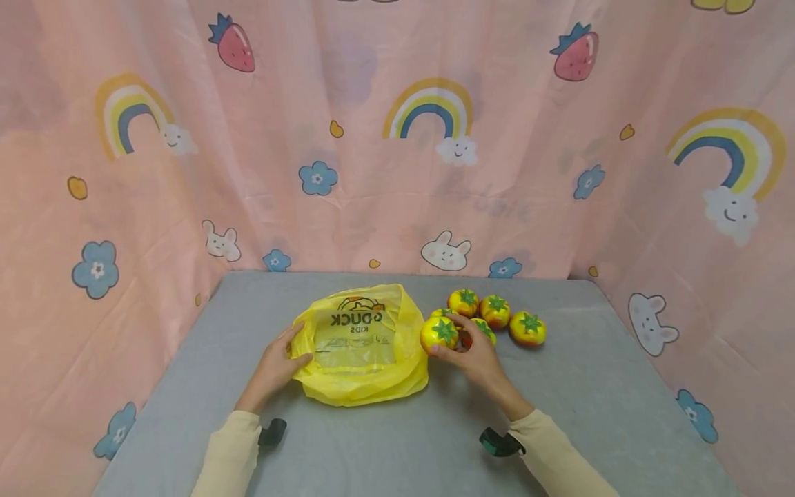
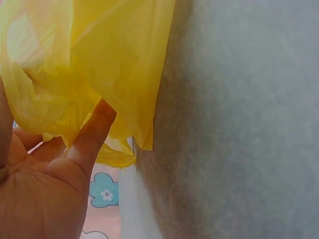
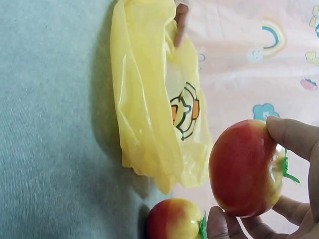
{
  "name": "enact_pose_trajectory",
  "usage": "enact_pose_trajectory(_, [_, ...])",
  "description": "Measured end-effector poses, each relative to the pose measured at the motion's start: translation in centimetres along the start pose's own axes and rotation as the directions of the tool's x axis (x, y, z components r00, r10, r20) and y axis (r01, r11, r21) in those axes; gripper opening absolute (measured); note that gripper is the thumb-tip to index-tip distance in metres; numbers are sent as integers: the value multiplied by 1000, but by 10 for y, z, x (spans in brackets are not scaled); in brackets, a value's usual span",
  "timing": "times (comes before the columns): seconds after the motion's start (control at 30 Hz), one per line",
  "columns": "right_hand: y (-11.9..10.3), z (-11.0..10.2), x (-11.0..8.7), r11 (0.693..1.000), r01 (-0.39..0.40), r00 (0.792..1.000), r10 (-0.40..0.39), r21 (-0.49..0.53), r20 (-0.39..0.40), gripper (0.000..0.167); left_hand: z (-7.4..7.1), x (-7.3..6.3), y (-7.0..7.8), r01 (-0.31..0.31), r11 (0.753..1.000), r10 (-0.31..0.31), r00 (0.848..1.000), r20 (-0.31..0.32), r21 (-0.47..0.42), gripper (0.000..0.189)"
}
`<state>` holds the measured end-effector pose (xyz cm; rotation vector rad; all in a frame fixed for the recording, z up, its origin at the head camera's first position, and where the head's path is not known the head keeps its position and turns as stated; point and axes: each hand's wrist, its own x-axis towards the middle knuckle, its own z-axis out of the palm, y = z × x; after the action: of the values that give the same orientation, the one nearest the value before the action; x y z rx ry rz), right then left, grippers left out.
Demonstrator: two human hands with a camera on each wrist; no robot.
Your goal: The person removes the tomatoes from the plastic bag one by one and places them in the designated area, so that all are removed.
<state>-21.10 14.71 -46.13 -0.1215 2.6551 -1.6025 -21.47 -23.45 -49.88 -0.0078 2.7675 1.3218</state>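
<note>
A yellow plastic bag [image 1: 366, 388] with printed lettering lies on the grey table, its mouth spread open. My left hand [image 1: 277, 362] holds the bag's left edge, thumb on one side and fingers on the other; in the left wrist view the thumb [image 2: 94, 132] presses into the yellow film. At the bag's right side, my right hand [image 1: 477, 360] grips a red-and-yellow artificial tomato [image 3: 244, 169] with a green leafy top. The tomato is raised, between thumb and fingers. Another tomato [image 3: 172, 219] sits on the table below it.
Several more such tomatoes stand just behind and right of my right hand, including one at the back [image 1: 462, 302] and one at the far right [image 1: 528, 329]. A pink patterned curtain [image 1: 373, 214] surrounds the table [image 1: 385, 449] at the back and sides.
</note>
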Motion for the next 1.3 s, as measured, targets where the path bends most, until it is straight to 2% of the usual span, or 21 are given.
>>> enact_pose_trajectory(0.27, [12,-14,0,999,7,999,-9,-46,-36,73,1,-1,-2,7,1000,-7,1000,0,-11,72])
enact_pose_trajectory(0.47, [18,-34,1,998,-38,994,33,-45,-107,77,2,-1,-3,9,1000,-9,1000,-1,-6,72])
enact_pose_trajectory(0.67, [21,-49,0,997,-74,990,69,-36,-119,77,1,0,-2,11,1000,-11,1000,-1,-7,72])
enact_pose_trajectory(0.83, [28,-58,-1,997,-30,984,16,-76,-175,73,0,0,-2,17,1000,-17,1000,4,-1,72])
enact_pose_trajectory(0.97, [32,-63,-2,998,0,982,-13,-66,-189,77,0,-1,0,15,1000,-15,1000,5,-8,72])
enact_pose_trajectory(1.1, [37,-68,-5,999,-11,982,3,-45,-186,83,-1,-2,1,12,1000,-12,1000,2,-12,72])
enact_pose_trajectory(1.3, [47,-72,-13,992,-69,978,46,-107,-205,81,-1,-2,2,12,1000,-12,1000,4,-16,71])
